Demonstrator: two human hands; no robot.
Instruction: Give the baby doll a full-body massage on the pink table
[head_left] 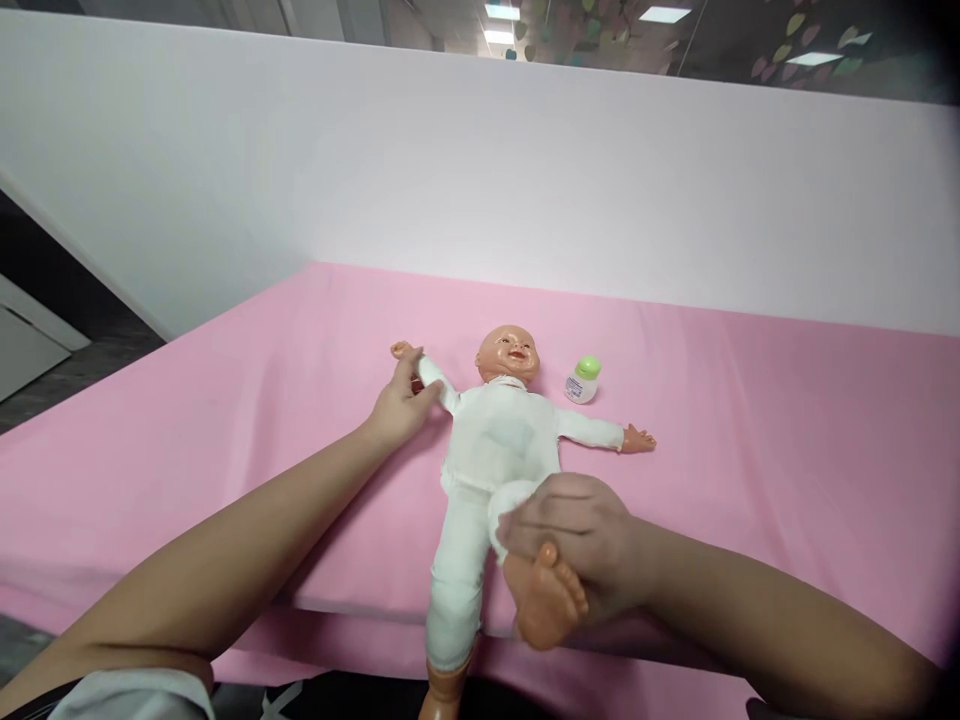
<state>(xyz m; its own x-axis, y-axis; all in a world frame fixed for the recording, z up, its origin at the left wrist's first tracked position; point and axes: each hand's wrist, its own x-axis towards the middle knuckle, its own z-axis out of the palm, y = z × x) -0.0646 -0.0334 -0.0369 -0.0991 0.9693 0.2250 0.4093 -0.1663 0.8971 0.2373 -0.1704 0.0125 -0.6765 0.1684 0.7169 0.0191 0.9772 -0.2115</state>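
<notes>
Although both bare hands bear on the same item, they stand well apart. The left hand (405, 400) closes its thumb and fingers around one sleeved arm (439, 380), near the wrist, of one bald baby doll (502, 435) made of glossy tan plastic and white cloth. The right hand (581, 530), slightly blurred, is clamped round one lower leg (514, 500), which is bent and raised, its bare sole turned towards the viewer.

The doll lies face up on one pink cloth-covered table (697, 400), head towards the far side. Limbs counted: two arms, both spread outward, and two legs. The second arm (592, 430) rests free; the second leg (457, 580) runs straight, its foot reaching past the near edge and cut off by the frame.

One small, translucent white bottle with a green cap (583, 381) sits just beside the head, on the right. One plain white partition (480, 180) stands behind the table. Above it, at least four bright rectangular ceiling lights are noted, with multicoloured leaf-shaped decorations (795, 25) too numerous to count reliably.
</notes>
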